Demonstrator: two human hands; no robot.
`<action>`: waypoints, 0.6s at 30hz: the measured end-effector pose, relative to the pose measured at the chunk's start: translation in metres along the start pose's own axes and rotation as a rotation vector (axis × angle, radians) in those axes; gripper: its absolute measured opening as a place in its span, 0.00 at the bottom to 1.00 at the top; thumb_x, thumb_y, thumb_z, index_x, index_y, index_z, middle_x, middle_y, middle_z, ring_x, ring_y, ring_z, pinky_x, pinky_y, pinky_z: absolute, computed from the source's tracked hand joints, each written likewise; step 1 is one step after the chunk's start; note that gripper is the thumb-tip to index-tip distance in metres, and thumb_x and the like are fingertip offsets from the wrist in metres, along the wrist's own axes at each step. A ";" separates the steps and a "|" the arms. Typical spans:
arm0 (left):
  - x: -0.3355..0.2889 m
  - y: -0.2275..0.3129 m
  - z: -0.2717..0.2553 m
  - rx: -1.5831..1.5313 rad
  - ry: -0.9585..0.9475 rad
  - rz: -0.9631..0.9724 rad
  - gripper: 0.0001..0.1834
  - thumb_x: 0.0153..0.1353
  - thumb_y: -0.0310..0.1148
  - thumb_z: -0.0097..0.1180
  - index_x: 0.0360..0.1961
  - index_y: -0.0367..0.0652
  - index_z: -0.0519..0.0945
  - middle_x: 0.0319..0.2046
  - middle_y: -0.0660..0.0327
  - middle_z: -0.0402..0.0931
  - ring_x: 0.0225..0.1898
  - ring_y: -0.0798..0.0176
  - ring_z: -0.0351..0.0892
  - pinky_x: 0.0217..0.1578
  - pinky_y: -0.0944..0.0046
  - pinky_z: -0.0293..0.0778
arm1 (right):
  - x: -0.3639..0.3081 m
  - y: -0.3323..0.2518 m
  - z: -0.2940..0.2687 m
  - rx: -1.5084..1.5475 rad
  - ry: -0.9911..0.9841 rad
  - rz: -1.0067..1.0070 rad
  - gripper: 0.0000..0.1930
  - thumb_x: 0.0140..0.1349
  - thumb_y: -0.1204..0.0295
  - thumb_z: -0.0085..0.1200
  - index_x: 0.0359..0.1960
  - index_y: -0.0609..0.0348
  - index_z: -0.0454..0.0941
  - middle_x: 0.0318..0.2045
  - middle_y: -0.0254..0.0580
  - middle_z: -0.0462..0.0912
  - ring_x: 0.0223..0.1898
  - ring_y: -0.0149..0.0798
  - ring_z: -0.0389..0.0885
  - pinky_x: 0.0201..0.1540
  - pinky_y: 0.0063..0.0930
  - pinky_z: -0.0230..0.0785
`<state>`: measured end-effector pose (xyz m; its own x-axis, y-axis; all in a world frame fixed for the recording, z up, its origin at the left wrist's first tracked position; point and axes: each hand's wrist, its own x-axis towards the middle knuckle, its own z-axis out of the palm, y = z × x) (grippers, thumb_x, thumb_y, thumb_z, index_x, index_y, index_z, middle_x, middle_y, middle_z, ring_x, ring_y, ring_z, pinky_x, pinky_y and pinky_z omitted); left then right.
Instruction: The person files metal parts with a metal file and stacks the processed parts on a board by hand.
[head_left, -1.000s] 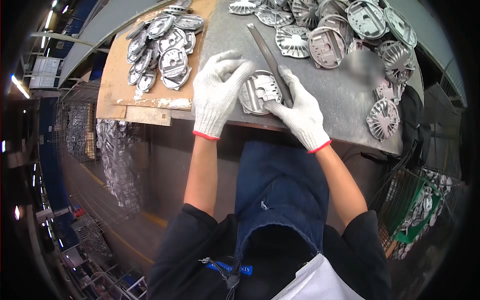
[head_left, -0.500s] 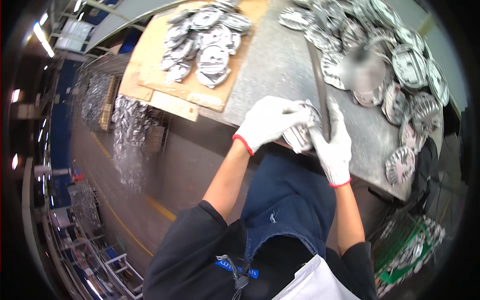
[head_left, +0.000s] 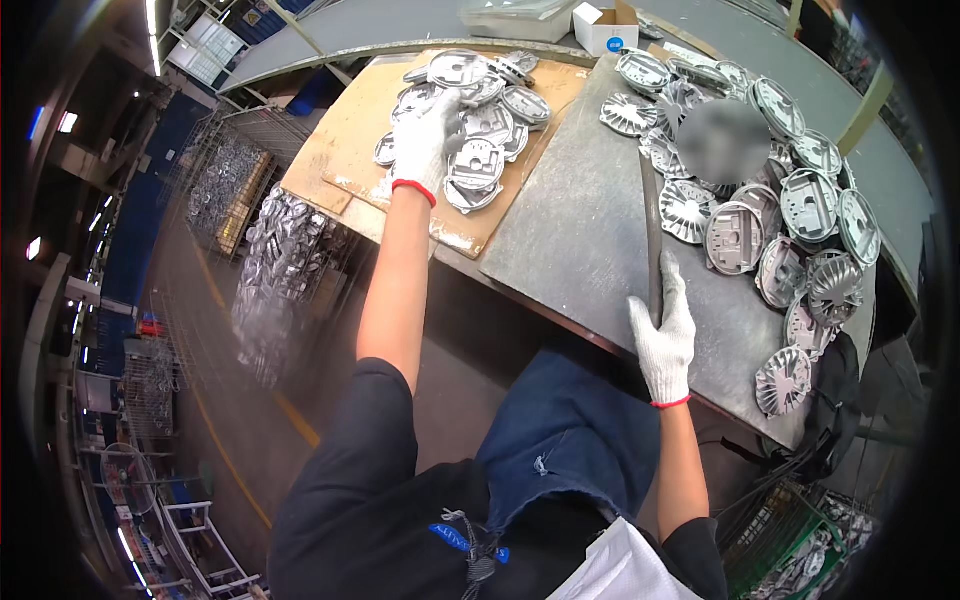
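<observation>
My left hand (head_left: 424,145), in a white glove with a red cuff, reaches into a heap of round silver metal castings (head_left: 477,165) on the cardboard at the left. Its fingers are closed on a casting among the others there; the glove partly hides that grip. My right hand (head_left: 666,340), gloved alike, rests near the metal tabletop's front edge. A long dark metal bar (head_left: 652,215) runs away from it across the table, its near end between thumb and fingers. More castings, some finned and some with the recessed side up (head_left: 734,238), lie to the right of the bar.
The brown cardboard (head_left: 345,170) covers the left part of the metal tabletop (head_left: 575,235). Behind stand a small white box (head_left: 604,36) and a clear plastic tub (head_left: 520,20). A wire basket with a green liner (head_left: 795,560) is at the lower right; a stack of metal parts (head_left: 275,265) stands left.
My left hand has gone from the table's front edge, where both hands were at a casting, up and left to the heap on the cardboard. My right hand stays by the bar.
</observation>
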<state>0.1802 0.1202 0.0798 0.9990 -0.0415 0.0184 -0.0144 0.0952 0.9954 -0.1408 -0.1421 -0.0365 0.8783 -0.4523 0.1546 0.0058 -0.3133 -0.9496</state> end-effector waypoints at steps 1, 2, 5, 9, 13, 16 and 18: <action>-0.003 -0.006 0.003 0.051 -0.019 -0.016 0.26 0.75 0.46 0.72 0.64 0.39 0.87 0.64 0.53 0.86 0.61 0.50 0.85 0.55 0.52 0.85 | 0.000 0.000 0.000 0.025 0.000 -0.010 0.39 0.73 0.74 0.66 0.85 0.63 0.67 0.81 0.54 0.74 0.83 0.50 0.71 0.84 0.40 0.62; -0.008 -0.013 0.009 0.108 -0.038 -0.045 0.27 0.74 0.46 0.72 0.65 0.39 0.87 0.64 0.53 0.86 0.63 0.48 0.84 0.58 0.50 0.85 | 0.000 0.001 0.001 0.014 0.008 0.001 0.39 0.73 0.74 0.66 0.85 0.63 0.67 0.81 0.54 0.74 0.83 0.50 0.71 0.84 0.40 0.62; -0.038 -0.044 0.038 0.138 -0.157 -0.091 0.24 0.73 0.48 0.74 0.60 0.42 0.90 0.60 0.57 0.89 0.62 0.52 0.85 0.58 0.52 0.84 | -0.001 0.002 0.000 -0.048 0.014 -0.006 0.39 0.73 0.73 0.67 0.84 0.63 0.67 0.80 0.56 0.75 0.82 0.51 0.72 0.84 0.40 0.63; -0.065 -0.075 0.097 0.116 -0.364 -0.249 0.21 0.74 0.47 0.73 0.58 0.43 0.91 0.55 0.61 0.91 0.54 0.57 0.88 0.55 0.55 0.83 | -0.003 0.007 -0.001 -0.078 0.073 -0.061 0.38 0.73 0.70 0.68 0.82 0.63 0.70 0.77 0.59 0.78 0.80 0.54 0.75 0.81 0.41 0.67; -0.087 -0.092 0.161 0.066 -0.579 -0.265 0.16 0.78 0.44 0.70 0.55 0.43 0.90 0.50 0.63 0.91 0.50 0.63 0.88 0.50 0.59 0.85 | -0.006 0.010 -0.001 -0.003 0.131 -0.102 0.39 0.73 0.72 0.68 0.84 0.62 0.68 0.79 0.58 0.77 0.81 0.53 0.75 0.81 0.41 0.66; -0.090 -0.093 0.206 0.100 -0.629 -0.265 0.15 0.79 0.41 0.68 0.56 0.42 0.90 0.50 0.63 0.91 0.49 0.64 0.89 0.46 0.61 0.86 | -0.007 0.008 0.001 0.048 0.186 -0.067 0.39 0.74 0.72 0.68 0.84 0.62 0.67 0.80 0.58 0.75 0.82 0.52 0.73 0.82 0.41 0.64; -0.094 -0.095 0.231 -0.010 -0.675 -0.277 0.14 0.80 0.39 0.65 0.56 0.41 0.90 0.49 0.63 0.91 0.46 0.66 0.89 0.44 0.62 0.86 | -0.006 0.006 0.002 0.116 0.214 -0.042 0.40 0.73 0.74 0.67 0.85 0.65 0.65 0.82 0.58 0.72 0.84 0.50 0.70 0.84 0.41 0.61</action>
<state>0.0780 -0.1151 0.0051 0.7220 -0.6690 -0.1765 0.2384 0.0010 0.9712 -0.1449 -0.1394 -0.0435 0.7551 -0.6110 0.2375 0.1061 -0.2437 -0.9640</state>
